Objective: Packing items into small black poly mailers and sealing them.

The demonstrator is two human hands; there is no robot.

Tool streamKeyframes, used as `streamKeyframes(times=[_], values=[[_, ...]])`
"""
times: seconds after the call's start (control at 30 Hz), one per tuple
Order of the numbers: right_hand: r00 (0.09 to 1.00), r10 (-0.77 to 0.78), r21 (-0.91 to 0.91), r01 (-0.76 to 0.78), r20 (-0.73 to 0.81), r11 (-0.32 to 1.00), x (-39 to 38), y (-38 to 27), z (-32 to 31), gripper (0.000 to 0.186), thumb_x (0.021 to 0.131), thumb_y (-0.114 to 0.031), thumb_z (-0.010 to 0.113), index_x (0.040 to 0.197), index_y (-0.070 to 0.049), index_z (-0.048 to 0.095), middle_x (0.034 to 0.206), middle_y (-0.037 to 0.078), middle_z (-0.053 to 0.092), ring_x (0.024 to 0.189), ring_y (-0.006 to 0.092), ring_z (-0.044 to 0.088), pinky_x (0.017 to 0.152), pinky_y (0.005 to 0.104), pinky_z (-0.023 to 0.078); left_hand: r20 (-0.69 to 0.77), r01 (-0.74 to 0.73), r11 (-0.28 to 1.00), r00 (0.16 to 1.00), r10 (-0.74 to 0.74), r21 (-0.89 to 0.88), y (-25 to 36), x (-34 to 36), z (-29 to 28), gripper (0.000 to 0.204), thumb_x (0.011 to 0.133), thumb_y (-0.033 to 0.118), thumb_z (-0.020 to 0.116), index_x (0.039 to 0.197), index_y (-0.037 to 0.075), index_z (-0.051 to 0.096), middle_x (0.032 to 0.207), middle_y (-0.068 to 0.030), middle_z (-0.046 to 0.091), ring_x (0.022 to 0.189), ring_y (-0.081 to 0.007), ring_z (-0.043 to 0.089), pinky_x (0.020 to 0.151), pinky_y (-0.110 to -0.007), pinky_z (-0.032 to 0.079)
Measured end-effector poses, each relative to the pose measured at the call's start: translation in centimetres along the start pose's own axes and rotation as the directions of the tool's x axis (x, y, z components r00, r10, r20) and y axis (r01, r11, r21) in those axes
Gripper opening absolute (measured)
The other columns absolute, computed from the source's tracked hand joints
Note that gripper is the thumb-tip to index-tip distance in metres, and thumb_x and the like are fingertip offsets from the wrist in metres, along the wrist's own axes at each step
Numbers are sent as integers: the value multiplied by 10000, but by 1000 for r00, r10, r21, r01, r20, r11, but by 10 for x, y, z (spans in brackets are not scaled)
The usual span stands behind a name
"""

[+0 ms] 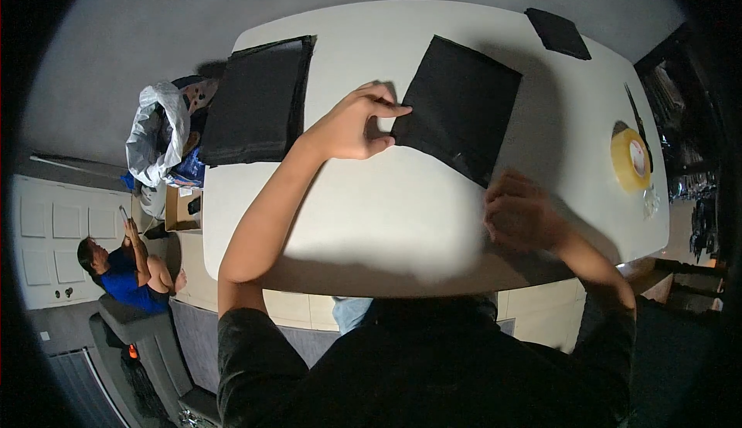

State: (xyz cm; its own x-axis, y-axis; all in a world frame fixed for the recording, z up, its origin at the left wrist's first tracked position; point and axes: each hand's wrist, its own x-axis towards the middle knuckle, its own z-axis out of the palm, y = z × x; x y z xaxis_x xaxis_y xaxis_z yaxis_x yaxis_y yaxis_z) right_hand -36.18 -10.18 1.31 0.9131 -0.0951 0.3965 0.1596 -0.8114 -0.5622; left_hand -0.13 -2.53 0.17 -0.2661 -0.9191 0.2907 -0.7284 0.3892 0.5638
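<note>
A black cloth (462,107) lies at a slant in the middle of a white surface (363,219), toward its far side, between the hands of a person in a dark short-sleeved top. The left hand (362,121) meets the cloth's left edge, forefinger tip above and thumb at the near corner, the two spread apart; whether they pinch the fabric cannot be told. The right hand (519,210), blurred and curled, is at the cloth's lower right corner, and its grip cannot be made out either. The hands are well apart from each other. Left of the cloth, beyond the left forearm, a stack (255,103) of black pieces sits along the surface's left edge. A smaller black piece (558,34) lies by the far right edge. Farther right, a roll of tape (631,159) rests beside a slim dark tool (638,119), with a clear plastic scrap (651,200) just below it. Off the surface's left side are a white bag (154,130) and a cardboard box (182,210). At lower left, a second person (127,273) in blue sits by a grey sofa (147,335), holding up a thin device (124,214), near a white door (69,235).
</note>
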Motion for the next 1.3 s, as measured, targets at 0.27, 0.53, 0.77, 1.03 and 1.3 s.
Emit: streamKeyframes(times=[0.27, 0.53, 0.77, 1.03, 1.3], values=[[946, 317, 198, -324, 64, 925, -45, -26, -45, 157, 725, -24, 796, 749, -94, 657, 899, 67, 641, 875, 211, 625, 790, 380, 493, 44, 90, 996, 995, -89, -23, 8, 3, -4, 552, 696, -35, 811, 1244, 4, 757, 1086, -103, 607, 1019, -267, 625, 877, -370, 568], [835, 534, 392, -450, -134, 802, -105, -18, -75, 157, 568, -39, 692, 714, -20, 636, 983, 151, 652, 894, 248, 634, 797, 361, 490, 43, 205, 971, 979, -201, -123, 9, -1, -5, 617, 654, -77, 785, 1266, -1, 755, 1016, -64, 542, 904, -215, 576, 796, -364, 524], [783, 544, 547, -325, -301, 771, -118, -31, -86, 224, 596, -215, 674, 726, -56, 583, 840, 118, 568, 875, 272, 565, 763, 357, 419, 31, 54, 999, 998, -54, 4, 11, 5, -4, 580, 708, -73, 770, 1279, 31, 752, 1071, -82, 578, 914, -230, 602, 785, -363, 568], [827, 488, 586, -256, -278, 769, -113, -35, -80, 118, 706, 5, 664, 823, -7, 655, 947, 150, 647, 962, 302, 642, 840, 396, 498, -86, -177, 984, 981, 173, -37, 96, 95, 52, 362, 869, 23, 696, 1228, 33, 740, 1267, -167, 702, 1182, -366, 657, 1048, -432, 531], [824, 514, 620, -277, -240, 734, -107, -50, -77, 113, 691, -48, 664, 791, 1, 644, 948, 165, 658, 916, 275, 654, 847, 359, 493, 195, -281, 919, 953, 232, 275, 139, 144, 161, 693, 1008, 459, 637, 1438, -77, 545, 1548, -263, 499, 1481, -416, 435, 1230, -506, 364]])
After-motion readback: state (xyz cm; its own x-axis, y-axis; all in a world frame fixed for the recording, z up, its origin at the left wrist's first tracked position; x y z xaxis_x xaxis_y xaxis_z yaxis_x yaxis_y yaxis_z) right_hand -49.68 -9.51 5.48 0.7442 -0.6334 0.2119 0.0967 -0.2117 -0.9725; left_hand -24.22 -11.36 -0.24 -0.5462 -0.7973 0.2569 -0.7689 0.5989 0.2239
